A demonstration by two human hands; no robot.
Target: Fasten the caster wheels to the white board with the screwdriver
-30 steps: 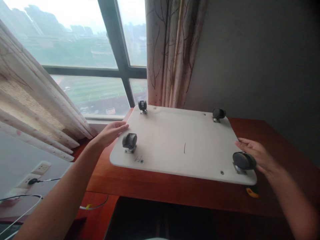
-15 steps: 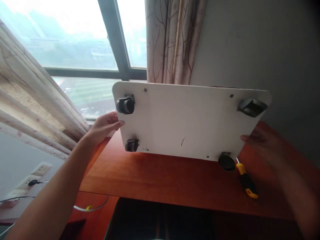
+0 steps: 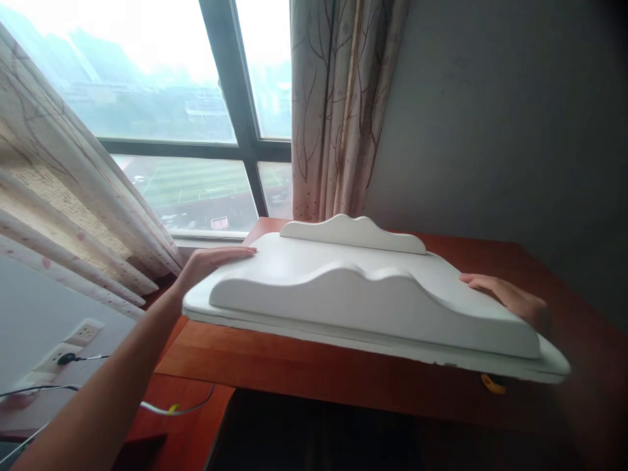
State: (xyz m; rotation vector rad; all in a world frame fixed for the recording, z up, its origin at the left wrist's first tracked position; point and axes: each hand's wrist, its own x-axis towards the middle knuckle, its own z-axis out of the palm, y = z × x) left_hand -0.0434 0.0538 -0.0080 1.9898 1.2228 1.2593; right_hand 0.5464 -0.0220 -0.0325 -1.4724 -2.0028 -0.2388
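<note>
A white board with rounded corners (image 3: 289, 258) is held level over the desk, its top face up. Two wavy-edged white rails stand along its long sides, the near rail (image 3: 373, 307) and the far rail (image 3: 348, 232). My left hand (image 3: 212, 263) grips the board's left end, fingers lying over the top. At the right end my right hand (image 3: 510, 296) holds the opposite edge. The board hides its casters. Only the yellow handle end of a screwdriver (image 3: 493, 384) shows below the near right corner.
The reddish-brown wooden desk (image 3: 235, 353) lies beneath the board. Ahead are a window (image 3: 196, 190) and patterned curtains (image 3: 338, 118), with a grey wall (image 3: 490, 131) at right. A wall socket with a plug (image 3: 66, 358) and cables (image 3: 161, 410) are at lower left.
Both hands have turned the board over from its underside, where casters showed, to its railed top. It now covers most of the screwdriver.
</note>
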